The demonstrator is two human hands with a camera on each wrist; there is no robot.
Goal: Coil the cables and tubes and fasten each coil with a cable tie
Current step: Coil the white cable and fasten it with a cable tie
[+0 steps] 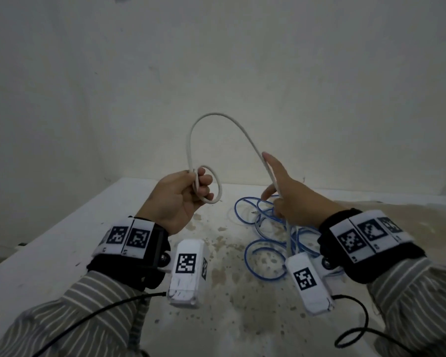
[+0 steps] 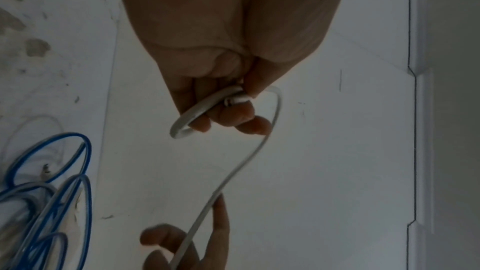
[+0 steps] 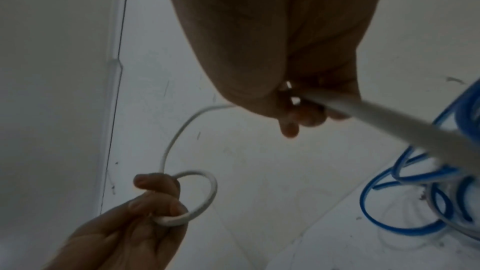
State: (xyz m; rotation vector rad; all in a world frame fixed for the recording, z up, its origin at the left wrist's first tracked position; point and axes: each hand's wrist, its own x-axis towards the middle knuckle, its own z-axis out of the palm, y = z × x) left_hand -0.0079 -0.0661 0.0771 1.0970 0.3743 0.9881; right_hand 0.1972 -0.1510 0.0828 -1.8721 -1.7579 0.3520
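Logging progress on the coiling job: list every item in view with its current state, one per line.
white cable: one small loop formed, the rest arching free, no tie visible
blue cable: loose tangle on the table, uncoiled
left hand: grips the small loop
right hand: holds the white cable, forefinger extended
table: stained

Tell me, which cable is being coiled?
The white cable, lifted between left hand and right hand. The blue cable lies tangled on the table.

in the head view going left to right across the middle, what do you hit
left hand gripping a small loop of the white round cable → the cable's tall arch → right hand with the cable running through its fingers; the tangled blue cable lies on the stained white table beneath it
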